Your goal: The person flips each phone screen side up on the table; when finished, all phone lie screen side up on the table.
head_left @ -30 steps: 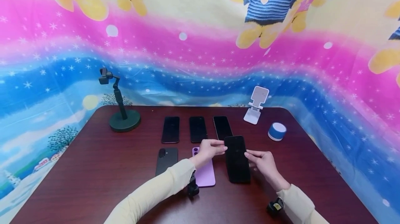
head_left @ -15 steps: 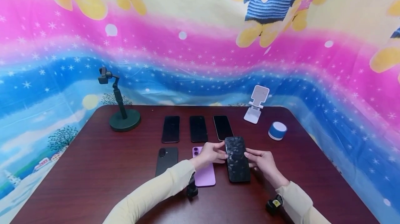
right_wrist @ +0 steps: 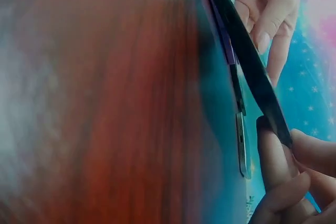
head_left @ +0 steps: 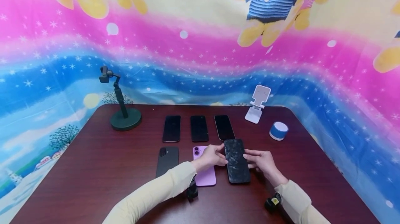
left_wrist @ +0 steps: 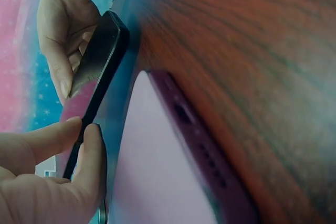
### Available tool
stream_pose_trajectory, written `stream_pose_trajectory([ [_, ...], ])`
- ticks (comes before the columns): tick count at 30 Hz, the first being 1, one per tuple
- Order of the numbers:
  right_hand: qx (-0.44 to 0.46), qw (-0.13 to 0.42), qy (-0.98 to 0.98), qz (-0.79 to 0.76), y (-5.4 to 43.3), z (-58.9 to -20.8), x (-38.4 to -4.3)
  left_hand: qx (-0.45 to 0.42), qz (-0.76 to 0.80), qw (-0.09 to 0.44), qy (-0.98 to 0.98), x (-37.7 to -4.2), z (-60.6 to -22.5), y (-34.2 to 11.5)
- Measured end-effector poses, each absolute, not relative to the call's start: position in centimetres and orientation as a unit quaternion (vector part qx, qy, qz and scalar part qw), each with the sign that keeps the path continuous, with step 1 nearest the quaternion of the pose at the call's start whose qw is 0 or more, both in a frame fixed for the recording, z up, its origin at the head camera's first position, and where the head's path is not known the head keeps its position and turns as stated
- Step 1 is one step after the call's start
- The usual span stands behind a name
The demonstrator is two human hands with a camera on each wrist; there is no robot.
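A black smartphone [head_left: 236, 161] is held slightly above the table, its dark face turned up and mottled with reflections. My left hand [head_left: 211, 158] pinches its left edge between thumb and fingers, above part of a purple phone [head_left: 204, 176] that lies back up. On the opposite edge, my right hand [head_left: 265, 164] grips the phone between thumb and fingers. In the left wrist view the held phone [left_wrist: 102, 51] is tilted and apart from the tabletop. The right wrist view shows its thin side [right_wrist: 252, 72] between both hands.
Three dark phones lie in a back row: left [head_left: 172, 129], middle [head_left: 199, 129] and right [head_left: 224, 127]. A black phone [head_left: 167, 161] lies back up at front left. A dark green stand [head_left: 126, 119], a white phone stand [head_left: 258, 104] and a blue-and-white cylinder [head_left: 278, 131] stand farther back.
The held phone's face has gone from plain black to mottled with reflections. Its far end has dropped slightly, and my left hand has moved a little nearer to me with it.
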State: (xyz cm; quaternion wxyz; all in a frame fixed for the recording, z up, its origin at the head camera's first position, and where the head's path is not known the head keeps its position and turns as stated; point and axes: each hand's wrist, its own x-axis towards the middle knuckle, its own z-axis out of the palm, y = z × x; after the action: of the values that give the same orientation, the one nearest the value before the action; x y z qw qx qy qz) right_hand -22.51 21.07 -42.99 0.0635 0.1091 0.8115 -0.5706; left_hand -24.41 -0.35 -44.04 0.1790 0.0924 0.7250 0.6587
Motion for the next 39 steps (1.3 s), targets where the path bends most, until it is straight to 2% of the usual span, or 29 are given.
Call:
stream_pose_trajectory([
  [11,0.096,0.093,0.842,-0.523,21.1,-43.2,-22.9,0.036,0.666,0.217,0.713,-23.8,-43.8,0.5],
  [30,0.084,0.142,0.854,-0.494,21.5,-43.2,-24.2,0.007,0.657,0.253,0.710,-23.9,-42.9,0.6],
  [39,0.084,0.139,0.857,-0.489,21.4,-43.2,-24.3,0.013,0.652,0.254,0.714,-23.9,-43.0,0.7],
])
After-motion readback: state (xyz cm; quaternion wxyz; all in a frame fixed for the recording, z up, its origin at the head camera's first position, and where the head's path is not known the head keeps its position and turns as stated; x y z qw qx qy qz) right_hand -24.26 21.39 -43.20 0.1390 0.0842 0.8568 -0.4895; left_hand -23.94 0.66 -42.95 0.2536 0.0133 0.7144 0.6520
